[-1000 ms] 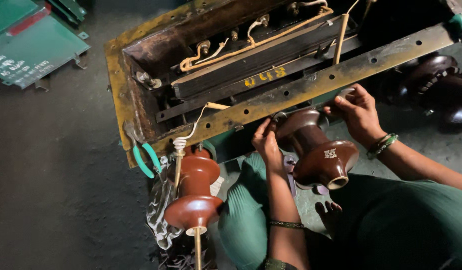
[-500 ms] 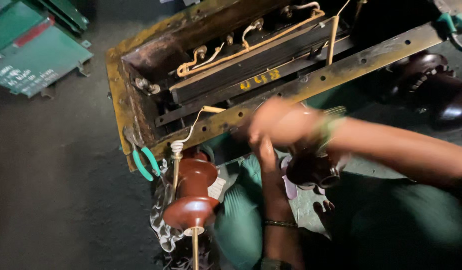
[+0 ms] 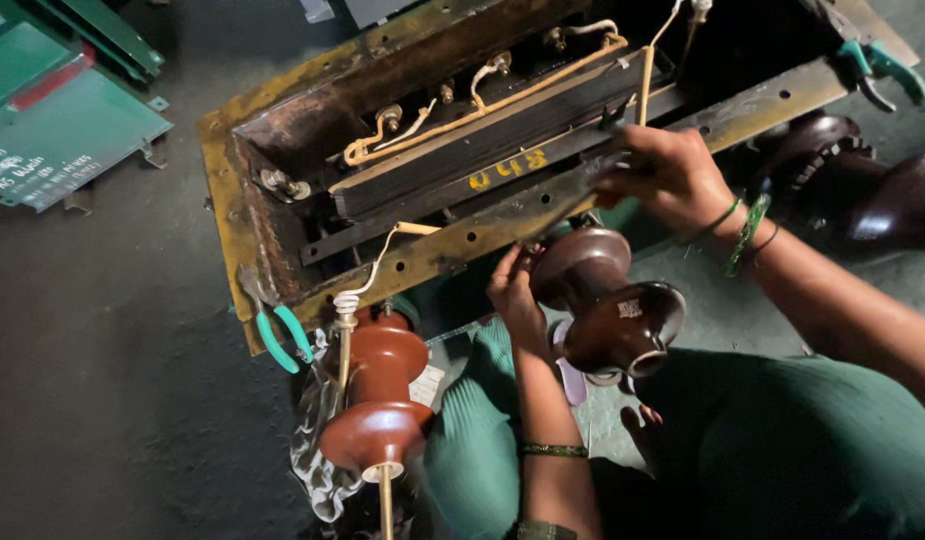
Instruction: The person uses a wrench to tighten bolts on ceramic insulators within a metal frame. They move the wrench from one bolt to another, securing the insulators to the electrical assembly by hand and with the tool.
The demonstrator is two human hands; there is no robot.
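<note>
Brown porcelain insulator (image 3: 608, 305) sits under the rusty metal tank's (image 3: 233, 215) front flange; my left hand (image 3: 515, 292) cups its top, fingers curled. My right hand (image 3: 673, 175) grips the flange above it.

Floor: I see a dark grey, rough concrete floor (image 3: 113, 400), stained and dull.
Left corner: green painted metal panels (image 3: 63, 120) lie flat on the floor, one with a red strip.
Top edge: a pale grey slab (image 3: 383, 10) pokes in.
Light: dim overall from where I watch, brighter towards the right.
</note>
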